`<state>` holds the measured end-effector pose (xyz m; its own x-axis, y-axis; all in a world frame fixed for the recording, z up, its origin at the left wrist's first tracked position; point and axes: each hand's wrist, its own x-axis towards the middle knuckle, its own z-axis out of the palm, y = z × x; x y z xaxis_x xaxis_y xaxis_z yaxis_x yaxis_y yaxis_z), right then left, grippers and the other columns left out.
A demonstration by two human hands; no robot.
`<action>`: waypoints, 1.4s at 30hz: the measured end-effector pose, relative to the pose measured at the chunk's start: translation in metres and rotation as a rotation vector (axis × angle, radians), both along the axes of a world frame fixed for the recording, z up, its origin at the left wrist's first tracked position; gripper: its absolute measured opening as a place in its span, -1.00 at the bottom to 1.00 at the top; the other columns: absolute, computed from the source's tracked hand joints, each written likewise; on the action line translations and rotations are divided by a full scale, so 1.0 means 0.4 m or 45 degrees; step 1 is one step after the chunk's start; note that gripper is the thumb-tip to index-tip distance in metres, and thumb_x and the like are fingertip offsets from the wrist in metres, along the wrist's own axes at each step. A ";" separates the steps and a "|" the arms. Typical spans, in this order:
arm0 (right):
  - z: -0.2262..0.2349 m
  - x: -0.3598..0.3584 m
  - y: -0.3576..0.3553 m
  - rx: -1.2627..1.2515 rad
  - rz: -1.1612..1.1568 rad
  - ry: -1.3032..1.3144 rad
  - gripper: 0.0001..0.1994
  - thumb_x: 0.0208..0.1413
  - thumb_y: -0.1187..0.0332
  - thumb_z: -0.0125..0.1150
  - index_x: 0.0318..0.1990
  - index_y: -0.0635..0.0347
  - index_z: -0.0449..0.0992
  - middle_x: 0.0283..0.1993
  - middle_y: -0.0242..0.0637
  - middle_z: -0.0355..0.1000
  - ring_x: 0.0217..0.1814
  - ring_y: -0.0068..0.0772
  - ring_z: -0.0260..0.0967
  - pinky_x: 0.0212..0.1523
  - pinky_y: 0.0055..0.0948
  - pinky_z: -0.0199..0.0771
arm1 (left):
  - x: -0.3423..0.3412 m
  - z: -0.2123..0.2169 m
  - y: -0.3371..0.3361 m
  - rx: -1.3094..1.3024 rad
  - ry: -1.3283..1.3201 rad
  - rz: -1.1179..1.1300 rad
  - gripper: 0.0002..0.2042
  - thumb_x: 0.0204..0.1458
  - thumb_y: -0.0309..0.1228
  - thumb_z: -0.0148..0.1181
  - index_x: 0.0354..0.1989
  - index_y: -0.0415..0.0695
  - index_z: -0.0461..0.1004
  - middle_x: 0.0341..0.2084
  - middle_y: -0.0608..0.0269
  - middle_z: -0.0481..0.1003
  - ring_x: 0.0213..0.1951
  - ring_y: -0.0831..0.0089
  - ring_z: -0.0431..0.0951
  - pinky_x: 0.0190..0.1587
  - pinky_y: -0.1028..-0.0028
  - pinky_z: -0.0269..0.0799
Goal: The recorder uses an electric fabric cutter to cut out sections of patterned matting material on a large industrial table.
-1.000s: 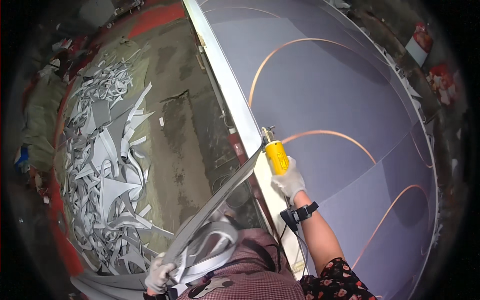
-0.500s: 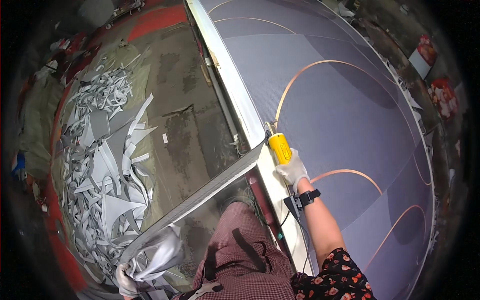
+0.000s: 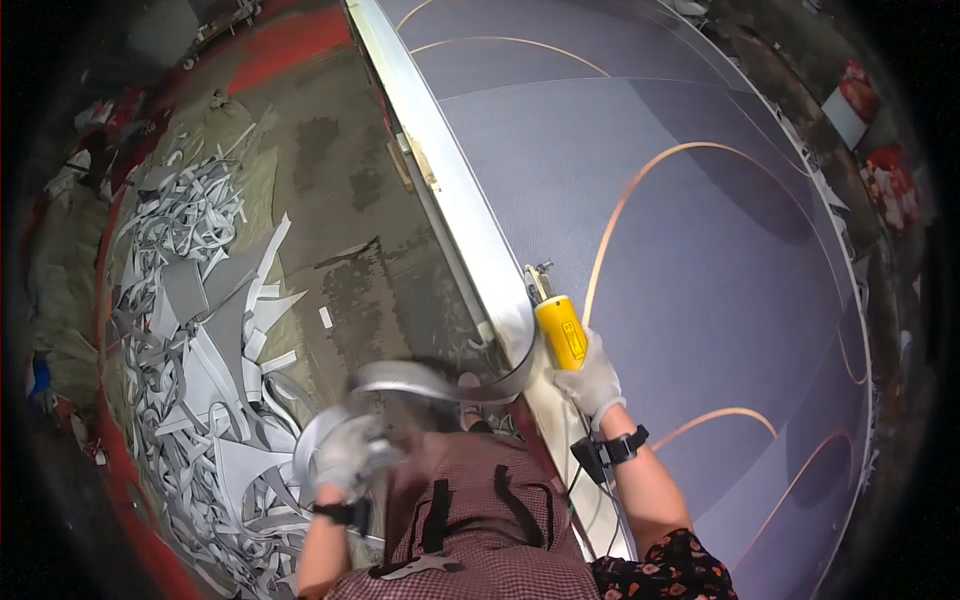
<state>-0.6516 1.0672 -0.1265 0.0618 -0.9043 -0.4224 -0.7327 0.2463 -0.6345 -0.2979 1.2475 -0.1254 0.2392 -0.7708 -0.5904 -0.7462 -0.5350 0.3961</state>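
My right hand (image 3: 592,378), in a white glove, is wrapped round a yellow electric cutter (image 3: 562,333). The metal head of this tool sits at the left edge of a large grey-purple patterned sheet (image 3: 700,270), which has orange curved lines. A narrow grey strip (image 3: 408,378) hangs off that edge near the cutter and curls leftward over the floor. The strip's other end is in my gloved left hand (image 3: 347,452), closed and blurred by motion, in front of my left side. Its exact finger grip is smeared.
A white table border (image 3: 455,205) runs along the sheet's left side. On the floor at left lies a big heap of grey and white offcuts (image 3: 215,400). A power cord (image 3: 612,510) trails below my right wrist. Red bags (image 3: 890,190) stand beyond the sheet.
My left hand has come up and to the right from the lower left, and the strip has gone from taut to slack and curled. The cutter has come slightly nearer to me.
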 end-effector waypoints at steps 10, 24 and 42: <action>0.006 0.115 -0.160 -0.002 -0.050 0.026 -0.15 -0.22 0.32 0.37 0.31 0.22 0.12 0.00 -0.03 0.42 0.05 -0.04 0.43 0.07 -0.28 0.42 | -0.329 -0.170 -0.403 -0.184 0.337 -0.198 -0.47 0.02 0.11 0.16 -0.44 -0.23 0.55 -0.32 -0.15 0.45 -0.20 -0.08 0.48 -0.15 0.15 0.39; -0.017 0.387 -0.592 0.010 -0.011 -0.029 -0.17 -0.21 0.31 0.34 0.30 0.23 0.12 0.05 0.02 0.39 0.10 -0.03 0.40 0.08 -0.27 0.40 | 0.255 0.152 -0.320 -0.107 0.875 0.502 -0.77 0.00 -0.36 0.16 -0.51 -0.33 0.50 -0.56 0.24 0.39 -0.42 0.44 0.41 -0.37 0.40 0.25; -0.043 0.711 -1.150 0.014 -0.079 -0.118 -0.15 -0.28 0.33 0.36 0.28 0.24 0.12 -0.02 -0.03 0.44 0.03 -0.06 0.45 0.06 -0.32 0.44 | 0.979 -0.044 -0.173 -0.845 -0.336 0.547 -0.69 0.09 -0.29 -0.05 -0.58 -0.26 0.43 -0.59 0.27 0.47 -0.44 0.44 0.47 -0.31 0.41 0.38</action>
<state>-0.3671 0.6073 -0.1438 0.0452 -0.9030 -0.4273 -0.6544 0.2964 -0.6957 0.0937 1.1784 -0.1431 0.6588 -0.7490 0.0709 -0.6428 -0.5115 0.5702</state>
